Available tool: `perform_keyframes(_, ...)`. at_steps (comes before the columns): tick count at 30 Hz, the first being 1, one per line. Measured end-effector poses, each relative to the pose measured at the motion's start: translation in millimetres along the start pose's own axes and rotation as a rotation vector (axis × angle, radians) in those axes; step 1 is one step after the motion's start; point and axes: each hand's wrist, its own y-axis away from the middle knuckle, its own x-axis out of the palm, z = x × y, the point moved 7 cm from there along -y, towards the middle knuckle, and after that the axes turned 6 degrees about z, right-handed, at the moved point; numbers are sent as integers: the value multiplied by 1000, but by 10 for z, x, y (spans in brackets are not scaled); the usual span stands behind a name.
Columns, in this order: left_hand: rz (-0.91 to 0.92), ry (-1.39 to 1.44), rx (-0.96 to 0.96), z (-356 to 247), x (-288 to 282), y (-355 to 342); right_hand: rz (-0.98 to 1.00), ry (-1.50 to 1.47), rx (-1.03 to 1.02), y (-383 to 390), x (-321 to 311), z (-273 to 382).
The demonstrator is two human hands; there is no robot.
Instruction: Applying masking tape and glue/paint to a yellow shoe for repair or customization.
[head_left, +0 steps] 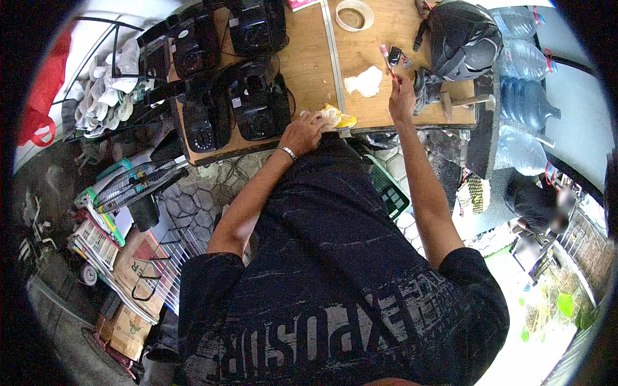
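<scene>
My left hand (pixel 305 133) is closed over a white and yellow thing (pixel 341 119) at the near edge of the wooden table (pixel 302 71). Whether that thing is cloth or something firmer I cannot tell. Raised over the table's right part, my right hand (pixel 402 100) grips a slim red-handled brush (pixel 387 56) with a pale, pinkish end pointing away from me. Left of this hand lies a crumpled white cloth (pixel 364 82). A small black object (pixel 395 56) sits just beyond the hand, and a dark grey bundle (pixel 425 90) lies to its right.
A wooden-handled hammer (pixel 468 101) lies at the table's right edge, near a black backpack (pixel 465 40). Several black appliances (pixel 257 106) crowd the left side. A round dish (pixel 354 16) stands at the back. Large water jugs (pixel 524 103) line the right; another person (pixel 531 201) is beyond.
</scene>
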Motion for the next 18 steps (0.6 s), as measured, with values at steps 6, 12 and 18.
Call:
perform_keyframes(6,19,81,-57,5,41,40,182,105,-39,-1394,274,669)
perform_keyframes(12,37,102,-90,-7,43,135,509,380,-34,-1770,651,727)
perform_keyframes(18,138,86,-136,71,173,201,282,81,-103,-1100,225,1084)
